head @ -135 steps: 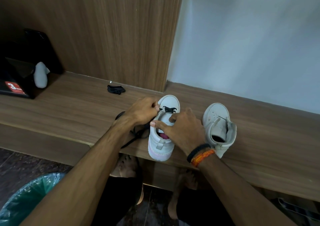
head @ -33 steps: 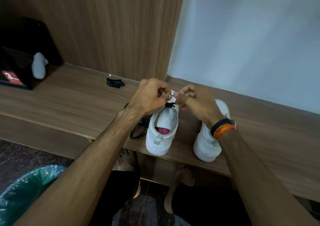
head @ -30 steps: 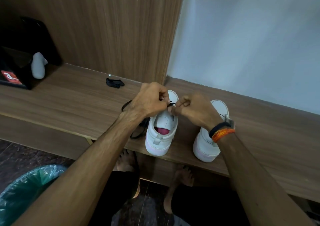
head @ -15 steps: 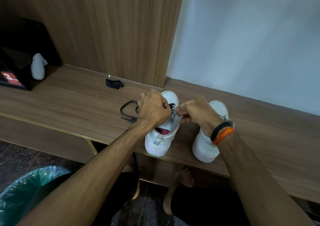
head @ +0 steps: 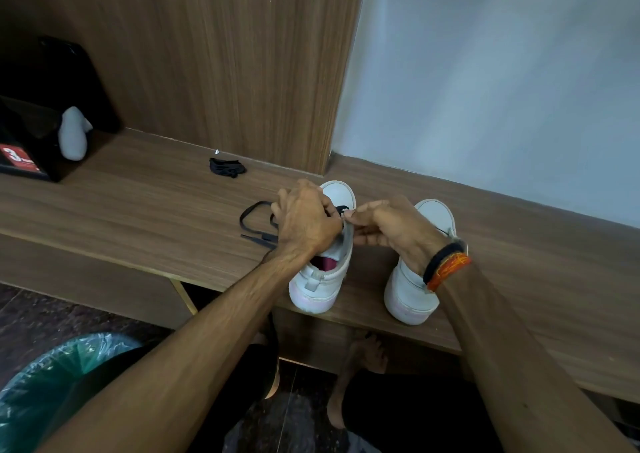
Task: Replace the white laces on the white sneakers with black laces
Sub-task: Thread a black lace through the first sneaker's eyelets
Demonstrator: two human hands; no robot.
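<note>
A matt wood-grain surface (head: 131, 210) is seen; the sneakers (head: 320, 279) look smooth, the black lace (head: 254, 222) like flat woven cloth.

Wood bench (head: 138, 210): 2 sneakers (head: 322, 279), black laces (head: 256, 224), lace bundle (head: 227, 167), black box (head: 24, 165).

Two white sneakers stand on the brown wood-grain bench (head: 138, 210). The left sneaker (head: 322, 279) has a dark pink lining inside and a faint pink tint along its heel sole; a black lace (head: 256, 224) crosses near its toe and trails off toward 9 o'clock. The right sneaker (head: 415, 289) is plain white, with the same faint pink at the heel. A small black bundle (head: 227, 167) lies at 11 o'clock from them. At far 9 o'clock sits a black box (head: 24, 161) with a red label and white print, a pale grey object (head: 72, 133) beside it. The right wrist wears black and orange bands (head: 446, 265). The back panel (head: 207, 54) is brown wood grain, the wall (head: 502, 71) pale blue-grey. A green bag (head: 52, 376) shows at 7 o'clock.
</note>
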